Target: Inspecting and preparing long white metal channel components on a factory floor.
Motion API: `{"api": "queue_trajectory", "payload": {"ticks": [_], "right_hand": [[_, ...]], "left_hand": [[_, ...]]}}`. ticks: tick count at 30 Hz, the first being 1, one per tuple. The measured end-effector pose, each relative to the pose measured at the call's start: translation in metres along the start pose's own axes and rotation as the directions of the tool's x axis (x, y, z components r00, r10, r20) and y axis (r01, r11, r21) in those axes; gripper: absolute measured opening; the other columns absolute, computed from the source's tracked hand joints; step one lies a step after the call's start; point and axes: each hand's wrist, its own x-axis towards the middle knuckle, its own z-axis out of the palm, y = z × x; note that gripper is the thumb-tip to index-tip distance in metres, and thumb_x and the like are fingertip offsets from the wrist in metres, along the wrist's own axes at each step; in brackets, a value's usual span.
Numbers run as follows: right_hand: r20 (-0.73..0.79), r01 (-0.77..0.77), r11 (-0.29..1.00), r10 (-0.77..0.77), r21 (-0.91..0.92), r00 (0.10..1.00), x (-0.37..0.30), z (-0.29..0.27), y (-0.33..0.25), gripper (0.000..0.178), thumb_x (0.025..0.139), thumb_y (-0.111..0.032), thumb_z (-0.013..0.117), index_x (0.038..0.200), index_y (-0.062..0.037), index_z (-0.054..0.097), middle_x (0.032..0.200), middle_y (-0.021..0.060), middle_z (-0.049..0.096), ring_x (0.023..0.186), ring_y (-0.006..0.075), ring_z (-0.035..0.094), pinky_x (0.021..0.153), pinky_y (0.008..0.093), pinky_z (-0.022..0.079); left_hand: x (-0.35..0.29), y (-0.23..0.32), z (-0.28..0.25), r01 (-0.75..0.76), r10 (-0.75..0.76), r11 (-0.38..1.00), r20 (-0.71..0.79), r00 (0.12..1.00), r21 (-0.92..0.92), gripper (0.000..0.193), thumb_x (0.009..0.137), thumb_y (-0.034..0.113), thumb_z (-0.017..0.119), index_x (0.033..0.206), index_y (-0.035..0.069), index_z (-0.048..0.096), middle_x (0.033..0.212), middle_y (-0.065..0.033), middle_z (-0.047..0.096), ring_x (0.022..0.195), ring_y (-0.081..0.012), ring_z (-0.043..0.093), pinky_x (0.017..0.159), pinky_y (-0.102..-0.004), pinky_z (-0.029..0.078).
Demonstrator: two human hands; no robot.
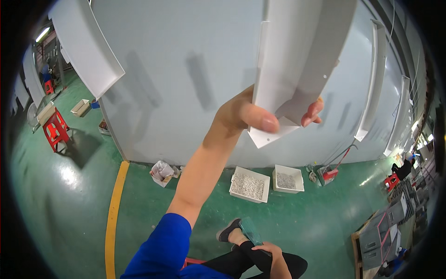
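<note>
Left hand (238, 110): its fingers grip the lower end of a white folded channel (302, 56), upper right of centre, thumb lapping the end flap; a sound hold would steady the channel while sparing skin its thin edges. Right hand (271, 251), lower centre, lies over the leg (291, 264) beside a teal translucent piece (251, 230); whether it grips cannot be told.

The green floor (88, 209) bears a yellow stripe (113, 218). Right of the stripe, in order, stand a small stuffed box (160, 182), two pale tubs (246, 198) of small bits, and a dustpan (321, 170) with a red brush (330, 175). Left of it stands a red stool (56, 122).
</note>
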Motion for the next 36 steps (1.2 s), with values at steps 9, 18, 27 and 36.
{"api": "queue_trajectory", "payload": {"ticks": [9,18,27,36], "right_hand": [[-0.196,0.168,0.985,-0.155,0.050,0.968,0.010,0.045,0.042,0.094,0.057,-0.063,0.071,0.122,0.0029,0.053,0.118,0.0212,0.058,0.111,0.0320,0.054,0.095,0.0387,0.041],[-0.452,0.346,0.934,-0.272,0.088,0.850,-0.052,0.028,0.008,0.070,0.058,-0.047,0.075,0.105,0.0026,0.061,0.102,0.0201,0.065,0.096,0.0317,0.062,0.084,0.0390,0.047],[-0.750,0.283,0.959,-0.205,-0.026,0.629,-0.075,0.069,0.032,0.062,0.058,-0.043,0.074,0.098,0.0025,0.062,0.097,0.0197,0.066,0.091,0.0314,0.064,0.079,0.0399,0.049],[-0.902,0.642,0.763,-0.326,-0.073,0.284,-0.098,0.061,0.018,0.035,0.056,-0.025,0.071,0.075,0.0032,0.061,0.065,0.0185,0.064,0.061,0.0291,0.066,0.063,0.0381,0.052]], "left_hand": [[-0.002,0.030,0.019,0.062,-0.004,0.913,-0.143,0.990,0.403,0.073,0.057,0.017,0.076,0.123,0.003,0.046,0.091,-0.0061,0.051,0.081,-0.0166,0.052,0.075,-0.0319,0.045],[-0.024,0.051,0.099,0.366,-0.032,0.823,-0.607,0.794,0.435,0.096,0.059,0.028,0.078,0.139,0.006,0.030,0.092,-0.0032,0.047,0.082,-0.0127,0.050,0.075,-0.0288,0.043],[-0.038,0.080,0.148,0.310,0.079,0.859,-0.704,0.706,0.408,0.070,0.072,0.027,0.072,0.125,0.001,0.035,0.091,-0.0051,0.048,0.079,-0.0123,0.052,0.068,-0.0266,0.047],[-0.054,0.104,0.151,0.107,0.121,0.953,-0.682,0.721,0.283,0.042,0.084,0.027,0.065,0.111,0.000,0.048,0.091,-0.0084,0.057,0.076,-0.0145,0.060,0.067,-0.0281,0.054]]}}
